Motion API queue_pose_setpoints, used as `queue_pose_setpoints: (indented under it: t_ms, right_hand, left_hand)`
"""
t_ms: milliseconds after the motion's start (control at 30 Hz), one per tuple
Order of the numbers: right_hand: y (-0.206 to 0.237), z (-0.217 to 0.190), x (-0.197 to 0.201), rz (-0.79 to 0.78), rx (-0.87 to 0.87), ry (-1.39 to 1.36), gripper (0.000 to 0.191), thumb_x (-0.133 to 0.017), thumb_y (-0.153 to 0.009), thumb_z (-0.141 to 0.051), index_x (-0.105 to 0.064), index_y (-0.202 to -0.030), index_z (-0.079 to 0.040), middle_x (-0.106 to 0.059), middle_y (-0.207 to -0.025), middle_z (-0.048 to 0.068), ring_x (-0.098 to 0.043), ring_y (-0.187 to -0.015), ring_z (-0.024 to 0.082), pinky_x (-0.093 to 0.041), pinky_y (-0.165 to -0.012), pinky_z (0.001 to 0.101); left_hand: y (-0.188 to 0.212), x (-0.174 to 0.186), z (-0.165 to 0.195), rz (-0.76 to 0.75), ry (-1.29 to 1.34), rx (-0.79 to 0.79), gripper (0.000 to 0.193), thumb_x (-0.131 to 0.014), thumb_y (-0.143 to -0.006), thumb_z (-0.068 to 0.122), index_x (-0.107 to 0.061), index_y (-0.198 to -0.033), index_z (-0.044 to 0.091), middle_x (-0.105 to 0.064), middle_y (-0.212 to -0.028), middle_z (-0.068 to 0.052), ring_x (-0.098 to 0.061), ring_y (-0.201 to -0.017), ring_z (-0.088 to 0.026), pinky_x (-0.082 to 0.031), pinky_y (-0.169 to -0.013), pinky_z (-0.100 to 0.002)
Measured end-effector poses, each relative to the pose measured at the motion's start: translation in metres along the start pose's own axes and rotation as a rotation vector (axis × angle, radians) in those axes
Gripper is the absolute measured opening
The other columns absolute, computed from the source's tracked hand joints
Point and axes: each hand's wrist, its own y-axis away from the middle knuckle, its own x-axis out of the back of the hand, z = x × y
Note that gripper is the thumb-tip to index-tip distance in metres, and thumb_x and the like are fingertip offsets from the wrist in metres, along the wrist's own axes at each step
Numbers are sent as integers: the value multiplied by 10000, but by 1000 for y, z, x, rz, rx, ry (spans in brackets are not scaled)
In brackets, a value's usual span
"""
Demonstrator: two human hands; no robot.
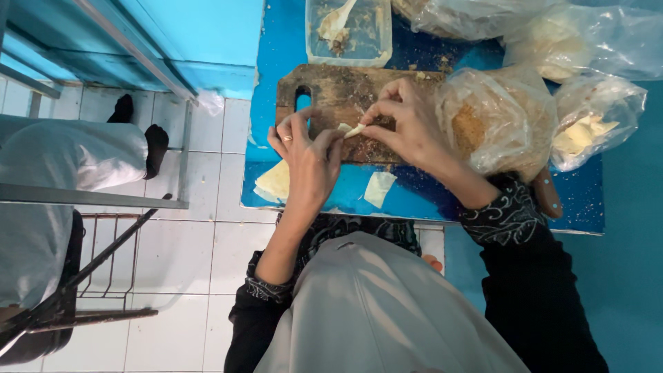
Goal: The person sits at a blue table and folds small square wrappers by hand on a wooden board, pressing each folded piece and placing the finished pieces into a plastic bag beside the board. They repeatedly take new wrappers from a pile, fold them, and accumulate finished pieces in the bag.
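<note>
On the blue table (587,200), a worn wooden cutting board (331,93) lies under my hands, dusted with crumbs. At twelve o'clock from it sits a clear plastic tub (349,34) with a pale spoon inside. At three o'clock a clear plastic bag of brown crumbs (494,117) bulges right against my right wrist, crowding that side of the board. Past it, another clear bag holding pale folded wrappers (594,128) leans at the table's edge, and two more cloudy bags (552,27) lie at one o'clock. Spare pale wrapper sheets (276,183) rest at seven o'clock and six o'clock of the board, near the table's front edge.

A small pale piece of folded dough wrapper (352,130) sits between both my hands, over the board's middle. My left hand (307,155), a ring on one finger, pinches its near end with thumb and forefinger. My right hand (404,117) pinches its far end, fingertips pressed together on it.
</note>
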Motion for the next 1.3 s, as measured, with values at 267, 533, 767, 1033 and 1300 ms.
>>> queue_pose_setpoints:
  t_ms: [267,533,767,1033,1300]
  right_hand:
    - [-3,-26,-12,119,158,217,143,-849,-863,-176,-763,-966,-130,-535,-1086,53,-573,-992,228,-365,-930,483]
    - [-2,-29,-14,114,530,529,219,-794,-902,-201,-768,-1099,-108,-517,-1117,59,-543,-1033,234,-339,-964,523]
    - [-11,-18,-18,75,340,312,257,-886,-820,-282,-703,-858,-106,-474,-1060,76,-513,-1029,265,-341,-926,507]
    - [-6,-29,-18,95,211,127,197,-867,-847,-276,-785,-966,-143,-460,-1076,67,-482,-1034,262,-338,-891,434]
    - [-13,-18,-26,73,81,144,173,-885,-826,-261,-767,-891,-152,-464,-1096,81,-466,-1091,297,-351,-896,467]
  left_hand:
    - [1,2,-3,-2,-2,-7,143,-783,-843,84,-772,-973,143,-520,-1353,-142,-433,-1298,-377,-161,-1155,-672]
    - [0,6,-7,10,76,28,127,-801,-835,89,-710,-922,80,-512,-1393,-137,-428,-1298,-363,-185,-1151,-636]
    - [-3,9,-7,14,5,-10,126,-800,-863,106,-688,-914,76,-484,-1423,-144,-420,-1315,-372,-153,-1154,-675]
    - [-10,12,-5,-57,-73,-12,129,-774,-887,107,-664,-935,59,-484,-1387,-155,-420,-1304,-386,-153,-1135,-714]
    - [-14,11,-8,-9,-28,-12,166,-793,-868,122,-675,-973,72,-467,-1399,-150,-405,-1316,-409,-180,-1131,-702]
